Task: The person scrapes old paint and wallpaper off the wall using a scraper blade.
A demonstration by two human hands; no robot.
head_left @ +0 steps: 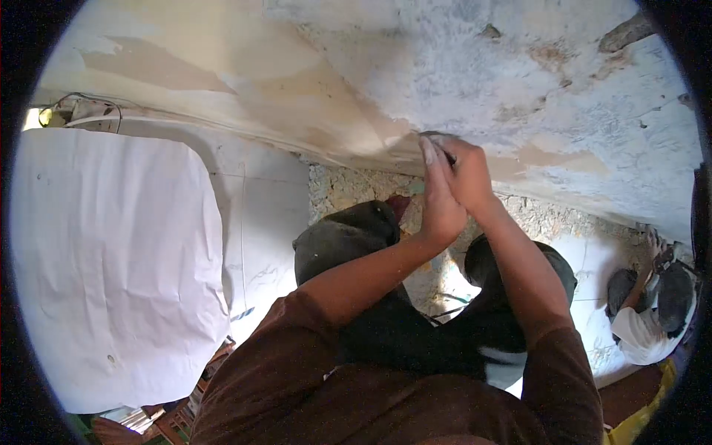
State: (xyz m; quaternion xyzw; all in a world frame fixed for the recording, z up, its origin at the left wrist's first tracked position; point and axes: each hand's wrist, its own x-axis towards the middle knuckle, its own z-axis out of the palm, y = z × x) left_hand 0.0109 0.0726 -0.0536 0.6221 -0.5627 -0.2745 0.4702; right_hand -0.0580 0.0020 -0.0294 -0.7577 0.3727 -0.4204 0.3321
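Both my hands are pressed together against a rough, patchy wall with peeling cream paint. My left hand lies flat along the side of my right hand. Between the fingertips, where they meet the wall, a small dark tool shows; most of it is hidden, and I cannot tell what kind it is. My right hand's fingers curl around it. Brown sleeves cover both upper arms. My knees in dark trousers are bent below the hands.
A large crumpled white sheet covers something at the left. White floor tiles and a strip of rubble run along the wall's foot. Another person in a white shirt crouches at the right. Wires hang at the upper left.
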